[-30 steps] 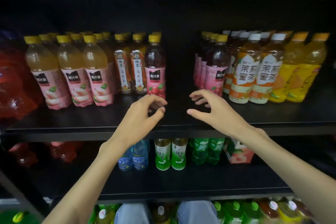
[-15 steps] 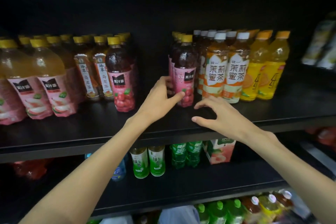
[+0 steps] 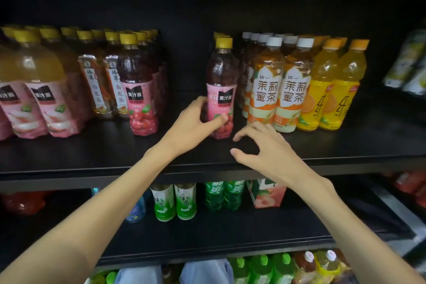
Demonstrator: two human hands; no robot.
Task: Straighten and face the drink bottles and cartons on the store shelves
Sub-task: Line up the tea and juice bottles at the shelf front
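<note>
Black store shelving fills the view, and the middle shelf (image 3: 345, 145) carries rows of drinks. A dark red juice bottle (image 3: 221, 90) with a yellow cap and pink label stands upright at the front of its row, just left of the jasmine tea bottles (image 3: 280, 85) and well apart from a matching red bottle (image 3: 138, 90) further left. The juice bottle is held low on its label by the left hand (image 3: 191, 122), thumb across the front and fingers curled round the left side. The right hand (image 3: 265, 147) is held just right of and below the juice bottle, fingers spread and loosely bent, holding nothing. The label seems turned slightly off centre, though the wide lens makes this hard to judge. A full bottle of this kind is likely fairly heavy, with stiff plastic and a slick label sleeve; a hold at the lower body should allow it to be twisted without tipping.
</note>
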